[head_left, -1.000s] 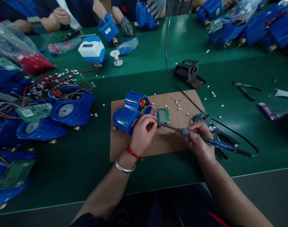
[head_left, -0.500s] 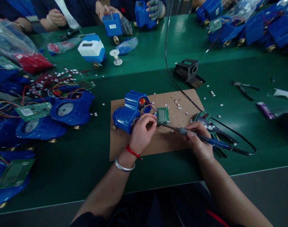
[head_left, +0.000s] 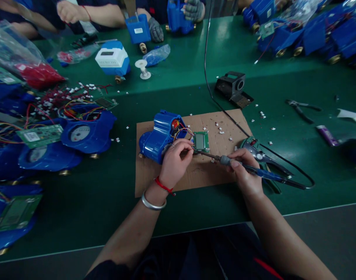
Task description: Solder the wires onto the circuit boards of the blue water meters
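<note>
Circuit board (head_left: 201, 141) lies on cardboard (head_left: 213, 171), wired to blue housing (head_left: 160, 136) just left of it. Soldering iron (head_left: 253, 171) tip meets the board's lower left edge. Right hand (head_left: 244, 173) grips the iron like a pen. Left hand (head_left: 174, 163) is closed, fingertips pinched beside the board. Cutters (head_left: 259, 155) lie behind the right hand on green table (head_left: 93, 194).

A glossy blue plastic housing (head_left: 160, 136) sits on a matt brown cardboard sheet (head_left: 145, 179). The green table top (head_left: 180, 93) looks smooth and dull. A bangle (head_left: 153, 204) is shiny metal.

Head camera looks down, close, at green table (head_left: 178, 89).
</note>
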The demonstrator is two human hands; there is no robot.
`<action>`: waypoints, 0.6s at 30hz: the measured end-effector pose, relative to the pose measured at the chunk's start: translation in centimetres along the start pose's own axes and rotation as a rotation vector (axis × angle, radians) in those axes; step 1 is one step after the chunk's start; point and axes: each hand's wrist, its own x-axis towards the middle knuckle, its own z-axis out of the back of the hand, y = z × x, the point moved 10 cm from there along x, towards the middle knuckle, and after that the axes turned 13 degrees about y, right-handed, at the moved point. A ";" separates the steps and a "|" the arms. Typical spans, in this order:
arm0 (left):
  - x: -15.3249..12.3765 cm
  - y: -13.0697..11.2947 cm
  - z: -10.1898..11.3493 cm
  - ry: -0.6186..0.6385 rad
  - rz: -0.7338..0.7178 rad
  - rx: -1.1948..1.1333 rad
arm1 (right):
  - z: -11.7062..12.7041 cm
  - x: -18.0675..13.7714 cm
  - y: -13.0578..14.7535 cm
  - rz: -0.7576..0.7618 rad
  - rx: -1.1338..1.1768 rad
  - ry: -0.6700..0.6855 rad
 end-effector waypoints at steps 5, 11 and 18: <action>-0.1 -0.1 0.0 -0.003 0.002 0.018 | -0.1 0.1 0.4 0.006 -0.014 0.008; -0.1 -0.1 0.0 -0.004 0.003 0.027 | -0.1 0.2 0.5 0.007 -0.036 0.013; -0.1 -0.1 -0.1 0.001 -0.001 0.031 | 0.2 0.0 0.4 0.045 0.003 -0.011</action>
